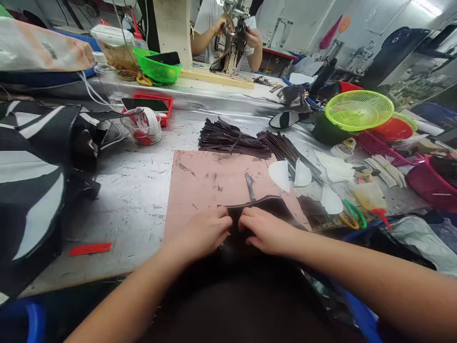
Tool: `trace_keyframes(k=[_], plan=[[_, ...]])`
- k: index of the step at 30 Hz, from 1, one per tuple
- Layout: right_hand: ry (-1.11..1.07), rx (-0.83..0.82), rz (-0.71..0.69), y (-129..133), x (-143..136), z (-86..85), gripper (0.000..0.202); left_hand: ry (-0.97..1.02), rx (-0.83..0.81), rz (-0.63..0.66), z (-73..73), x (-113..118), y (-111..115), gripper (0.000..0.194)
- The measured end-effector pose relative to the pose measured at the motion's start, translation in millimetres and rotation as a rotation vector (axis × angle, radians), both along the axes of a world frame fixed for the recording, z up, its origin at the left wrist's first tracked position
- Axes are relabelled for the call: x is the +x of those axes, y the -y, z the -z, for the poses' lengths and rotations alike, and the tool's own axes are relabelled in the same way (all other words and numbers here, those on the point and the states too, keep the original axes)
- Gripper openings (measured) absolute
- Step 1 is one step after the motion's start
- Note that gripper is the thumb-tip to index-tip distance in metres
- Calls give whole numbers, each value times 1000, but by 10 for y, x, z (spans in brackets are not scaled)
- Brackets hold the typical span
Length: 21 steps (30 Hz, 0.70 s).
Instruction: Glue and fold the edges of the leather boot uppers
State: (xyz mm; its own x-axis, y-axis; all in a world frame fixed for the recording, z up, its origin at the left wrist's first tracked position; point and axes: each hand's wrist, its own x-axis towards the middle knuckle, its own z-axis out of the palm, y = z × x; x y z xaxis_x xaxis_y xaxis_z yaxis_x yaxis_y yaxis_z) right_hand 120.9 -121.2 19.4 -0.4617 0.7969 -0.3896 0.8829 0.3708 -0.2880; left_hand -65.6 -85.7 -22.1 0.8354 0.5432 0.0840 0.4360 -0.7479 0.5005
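Brown, so dark it is nearly black, the piece (273, 207) lies over the near edge of the pink mat (200, 178), its lower part lost against the dark lap. The left hand (209, 226) and right hand (267, 229) are on it, close together but apart; in each, the fingers are curled in and closed in a pinch on the material.

The step in hand looks like folding or pressing an edge by hand. The next move probably calls for an even pinch on both sides and a short shift along the edge, without creasing the rest.

Counted: one piece in hand; one loose strip (250, 187) on the mat just beyond it; two bundles of dark strips, one behind the mat (233, 138) and one to its right (289, 150); three white shapes, two near each other (280, 175) (303, 173) and one nearer (331, 200). On the table (132, 200) lie one red tool (90, 248) at left and one red-tipped bottle (369, 196) at right. How many strips each bundle holds, I cannot tell.
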Motion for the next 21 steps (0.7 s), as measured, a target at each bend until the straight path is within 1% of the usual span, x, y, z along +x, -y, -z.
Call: trace_keyframes(k=[2,5,7,10,15,18,21], plan=[[-23,-16,2,11,-20,4,23,24,80,-27,50,-81,7,6],[-69,-29,1,19,-56,11,26,101,194,4,133,-157,56,11],[-91,-44,23,10,-80,17,22,142,237,25,170,-178,83,16],[-84,-81,68,-27,-121,35,19,173,221,27,188,-200,88,17],[-64,-183,121,-95,-182,42,12,166,168,27,156,-258,77,21],[-66,-263,103,-119,-158,-24,11,129,153,25,137,-283,97,24],[-119,-385,58,-150,-48,-140,13,103,160,19,138,-293,125,28]])
